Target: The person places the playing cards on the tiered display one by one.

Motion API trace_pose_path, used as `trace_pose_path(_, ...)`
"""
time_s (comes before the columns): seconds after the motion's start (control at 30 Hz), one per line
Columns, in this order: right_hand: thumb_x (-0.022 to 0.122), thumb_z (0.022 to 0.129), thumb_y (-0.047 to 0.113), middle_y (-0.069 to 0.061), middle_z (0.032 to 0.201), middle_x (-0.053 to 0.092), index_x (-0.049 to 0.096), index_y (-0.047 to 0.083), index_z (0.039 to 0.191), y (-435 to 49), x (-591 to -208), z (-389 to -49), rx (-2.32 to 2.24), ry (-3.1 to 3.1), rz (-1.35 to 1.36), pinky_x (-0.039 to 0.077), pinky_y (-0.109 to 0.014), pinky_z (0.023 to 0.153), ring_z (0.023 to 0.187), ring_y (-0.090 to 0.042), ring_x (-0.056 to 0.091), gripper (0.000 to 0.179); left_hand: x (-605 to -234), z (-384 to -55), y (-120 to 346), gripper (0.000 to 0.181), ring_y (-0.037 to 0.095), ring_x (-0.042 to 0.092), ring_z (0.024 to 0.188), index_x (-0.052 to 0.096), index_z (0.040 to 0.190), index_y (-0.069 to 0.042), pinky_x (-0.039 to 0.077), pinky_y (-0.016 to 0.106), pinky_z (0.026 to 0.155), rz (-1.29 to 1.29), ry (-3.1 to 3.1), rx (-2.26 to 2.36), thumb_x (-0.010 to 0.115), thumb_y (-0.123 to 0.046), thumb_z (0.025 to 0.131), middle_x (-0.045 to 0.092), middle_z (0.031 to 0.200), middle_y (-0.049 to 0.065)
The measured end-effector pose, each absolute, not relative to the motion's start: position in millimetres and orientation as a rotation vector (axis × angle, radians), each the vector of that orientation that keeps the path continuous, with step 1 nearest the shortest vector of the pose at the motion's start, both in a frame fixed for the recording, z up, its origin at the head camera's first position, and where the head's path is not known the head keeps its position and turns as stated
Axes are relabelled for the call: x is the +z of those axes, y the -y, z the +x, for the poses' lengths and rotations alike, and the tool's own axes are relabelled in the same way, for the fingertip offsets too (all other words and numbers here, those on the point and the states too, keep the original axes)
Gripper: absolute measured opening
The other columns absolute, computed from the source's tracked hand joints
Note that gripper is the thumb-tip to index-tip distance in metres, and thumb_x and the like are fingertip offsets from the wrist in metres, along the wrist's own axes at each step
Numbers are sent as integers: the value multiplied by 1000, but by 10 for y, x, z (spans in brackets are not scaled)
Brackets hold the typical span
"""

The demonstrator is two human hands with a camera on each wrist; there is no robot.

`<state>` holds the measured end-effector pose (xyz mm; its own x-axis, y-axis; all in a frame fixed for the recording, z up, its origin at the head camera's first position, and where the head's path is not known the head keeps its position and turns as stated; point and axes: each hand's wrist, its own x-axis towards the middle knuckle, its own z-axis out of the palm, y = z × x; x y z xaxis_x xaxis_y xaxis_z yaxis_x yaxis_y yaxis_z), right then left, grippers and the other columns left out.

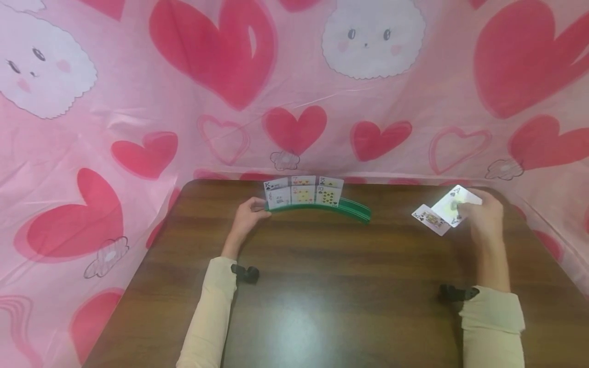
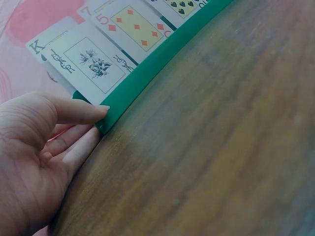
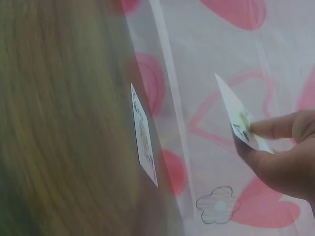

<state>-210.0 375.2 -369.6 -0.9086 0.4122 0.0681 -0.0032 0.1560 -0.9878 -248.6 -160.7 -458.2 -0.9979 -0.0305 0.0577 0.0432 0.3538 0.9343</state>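
Observation:
A curved green card holder [image 1: 356, 209] stands near the table's far edge with two rows of playing cards in it. My left hand [image 1: 248, 212] pinches its left end, thumb on the front face in the left wrist view. Beside that thumb stands a joker card [image 2: 96, 69], with a king [image 2: 38, 46] behind it and a five of diamonds [image 2: 133, 27] to its right. Over at the right, my right hand [image 1: 489, 214] holds an ace [image 1: 446, 204] between thumb and fingers, raised above the table. Below the ace, partly covered by it in the head view, a face-up king [image 1: 429, 219] lies on the wood.
The brown wooden table [image 1: 322, 276] reaches back to a pink cloth [image 1: 294, 92] printed with hearts, which hangs behind and along both sides. The holder's right part shows bare green slots. Black camera mounts [image 1: 248, 274] sit on both wrists.

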Motion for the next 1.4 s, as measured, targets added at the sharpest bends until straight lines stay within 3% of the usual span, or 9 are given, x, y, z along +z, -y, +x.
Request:
trace_pose_path(0.13,71,67,-6,4,76,57,58,5,100,-3672,-3643,-2098,1966,1914,-470,48,-17,53,63,-6,55,37,-4593,-2486,1601,30,23,56,101,58,100,-9,45,39,84,-22,2538,-1753,71,-16,73,60,105,8)
trace_pose_path(0.3,77,61,-4,1,68,63,65,6,83,-3569,-3572,-2153,2055,1684,-533,49,-18,54,61,-8,59,27,-4586,-2474,1624,28,24,56,101,58,99,-10,45,41,84,-19,2529,-1751,70,-16,75,60,104,7)
trace_pose_path(0.47,72,58,-17,-11,77,65,66,-4,90,-3462,-3536,-2242,2236,1275,-398,52,-26,58,67,-16,62,35,-4587,-2480,1641,29,25,56,101,58,100,-9,45,41,84,-31,2533,-1740,70,-16,74,60,104,8)
trace_pose_path(0.63,58,72,-17,-11,79,61,65,-5,91,-3363,-3523,-2268,2223,1237,-402,51,-23,55,65,-16,57,24,-4596,-2492,1645,29,24,56,101,58,99,-9,45,41,84,-27,2528,-1733,70,-15,74,60,104,8)
trace_pose_path(0.83,43,73,-22,-13,87,58,63,-5,96,-3203,-3487,-2279,2268,1235,-385,35,-17,37,48,-11,40,35,-4617,-2494,1636,28,23,56,102,58,99,-12,45,40,84,-22,2548,-1740,70,-17,75,60,105,6)
trace_pose_path(0.9,44,72,-23,-13,91,58,61,-3,101,-3148,-3460,-2282,2309,1219,-340,31,-19,35,48,-11,38,39,-4614,-2492,1630,28,22,56,101,58,99,-12,45,40,84,-23,2546,-1742,70,-17,74,60,105,6)
trace_pose_path(1.07,56,67,-25,-15,92,61,59,-2,104,-3005,-3378,-2298,2374,1181,-233,43,-22,43,58,-16,51,43,-4608,-2496,1619,29,24,56,101,58,99,-9,45,40,84,-29,2532,-1753,71,-14,73,60,104,8)
trace_pose_path(1.23,60,66,-23,-17,92,62,57,-4,99,-2803,-3308,-2317,2381,1154,-169,50,-26,51,72,-21,60,38,-4597,-2489,1615,28,23,56,100,58,98,-10,45,40,84,-22,2529,-1755,70,-14,74,60,104,7)
trace_pose_path(1.4,61,70,-18,-15,88,63,56,-4,93,-2645,-3299,-2337,2353,1256,-164,51,-26,54,73,-21,62,28,-4603,-2484,1618,28,23,56,101,58,99,-10,45,41,84,-25,2526,-1747,71,-15,74,60,104,7)
